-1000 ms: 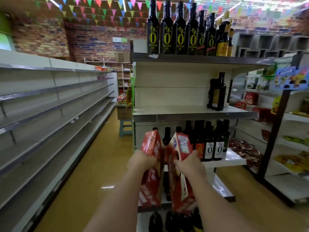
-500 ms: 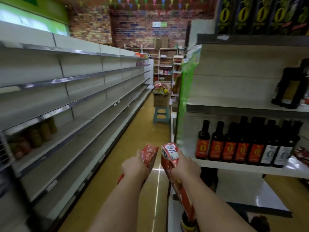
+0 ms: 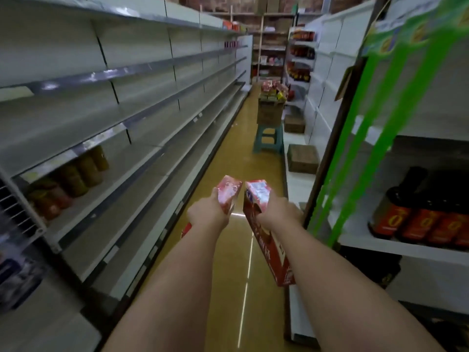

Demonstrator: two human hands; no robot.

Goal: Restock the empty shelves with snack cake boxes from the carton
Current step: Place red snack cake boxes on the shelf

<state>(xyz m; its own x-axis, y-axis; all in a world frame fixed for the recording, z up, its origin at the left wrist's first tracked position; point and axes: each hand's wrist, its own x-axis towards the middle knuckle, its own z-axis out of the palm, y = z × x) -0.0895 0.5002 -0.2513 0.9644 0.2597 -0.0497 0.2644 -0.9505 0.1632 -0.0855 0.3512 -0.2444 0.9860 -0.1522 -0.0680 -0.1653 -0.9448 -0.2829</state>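
Observation:
My left hand grips a red snack cake box by its upper end, the box hanging down behind my forearm. A second red snack cake box is held in my right hand, tilted with its long side toward me. Both boxes are out in front of me over the aisle floor. A long run of grey empty shelves lines the left side of the aisle. Far down the aisle an open brown carton piled with snack packs rests on a green stool.
Jars stand on a left shelf near me. On the right, a shelf end holds dark bottles with red labels behind green strips. Two closed cartons lie on the low right shelf base. The yellow floor runs between.
The view has swung left from the bottle shelf end to look down the aisle. Both hands keep the two boxes, now lower and farther forward over the floor.

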